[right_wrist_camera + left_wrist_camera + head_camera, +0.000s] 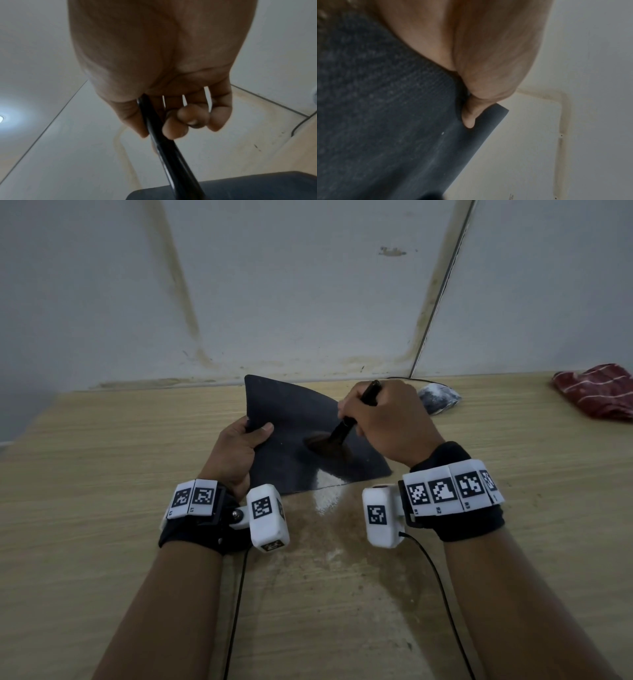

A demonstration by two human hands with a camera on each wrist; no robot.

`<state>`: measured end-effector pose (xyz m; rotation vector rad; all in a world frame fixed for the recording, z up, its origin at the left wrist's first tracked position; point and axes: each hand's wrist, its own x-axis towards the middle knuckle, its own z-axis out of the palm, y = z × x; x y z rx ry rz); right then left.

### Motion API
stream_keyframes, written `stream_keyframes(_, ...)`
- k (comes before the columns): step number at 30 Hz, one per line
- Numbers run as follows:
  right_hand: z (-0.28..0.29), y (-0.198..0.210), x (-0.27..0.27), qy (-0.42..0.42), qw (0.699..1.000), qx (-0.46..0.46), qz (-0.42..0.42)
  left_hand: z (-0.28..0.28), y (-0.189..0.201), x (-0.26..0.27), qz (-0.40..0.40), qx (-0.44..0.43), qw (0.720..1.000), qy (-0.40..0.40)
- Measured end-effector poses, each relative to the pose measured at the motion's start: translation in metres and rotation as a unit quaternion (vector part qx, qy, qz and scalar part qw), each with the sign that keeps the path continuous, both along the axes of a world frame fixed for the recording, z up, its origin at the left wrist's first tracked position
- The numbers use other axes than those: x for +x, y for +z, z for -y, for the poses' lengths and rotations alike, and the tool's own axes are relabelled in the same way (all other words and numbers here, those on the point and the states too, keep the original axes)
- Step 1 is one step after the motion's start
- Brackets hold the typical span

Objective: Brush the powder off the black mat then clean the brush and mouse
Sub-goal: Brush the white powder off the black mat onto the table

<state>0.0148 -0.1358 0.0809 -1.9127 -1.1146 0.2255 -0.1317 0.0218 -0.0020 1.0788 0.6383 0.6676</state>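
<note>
The black mat (294,419) is tilted up off the wooden table, its near edge down by a heap of white powder (327,491). My left hand (239,446) grips the mat's left edge, thumb on top; the left wrist view shows the mat's underside (385,121) with a fingertip curled over it. My right hand (383,419) holds a black brush (339,433) by its handle, bristles pressed on the mat's middle. In the right wrist view the brush handle (164,148) runs down toward the mat (240,186). A powder-dusted mouse (436,398) lies behind my right hand.
A red striped cloth (599,395) lies at the table's far right. The mouse cable (421,380) runs along the wall. Brown and white powder smears the wooden table (102,474) in front of the mat, between my wrists. White wall panels stand just behind.
</note>
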Motion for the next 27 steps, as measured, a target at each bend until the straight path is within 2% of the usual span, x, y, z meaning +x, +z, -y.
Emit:
stream_keyframes(2,-0.001,-0.003,-0.001,0.007,1.0,-0.004,0.01,0.0,0.0,0.0,0.007,-0.004,1.0,0.0)
stream_keyframes(5,0.0,-0.008,-0.003,0.046,0.995,-0.087,0.006,0.002,-0.001,0.0,0.012,-0.009,1.0,0.005)
stream_keyframes(7,0.002,-0.007,-0.002,0.051,0.992,-0.111,-0.002,0.002,0.0,0.0,0.013,-0.005,1.0,0.005)
stream_keyframes(13,0.004,0.0,-0.002,0.029,1.0,0.008,-0.007,0.001,0.001,0.002,0.015,-0.006,1.0,0.006)
stream_keyframes(18,0.001,-0.004,-0.007,0.058,0.992,-0.112,0.02,0.0,0.0,0.003,0.013,-0.001,1.0,0.011)
stream_keyframes(24,0.003,0.002,-0.006,0.041,0.999,-0.011,-0.013,-0.001,-0.002,0.004,0.006,-0.015,1.0,0.007)
stream_keyframes(27,0.0,-0.005,-0.008,0.065,0.995,-0.077,0.006,-0.001,-0.004,0.003,0.012,-0.013,1.0,0.009)
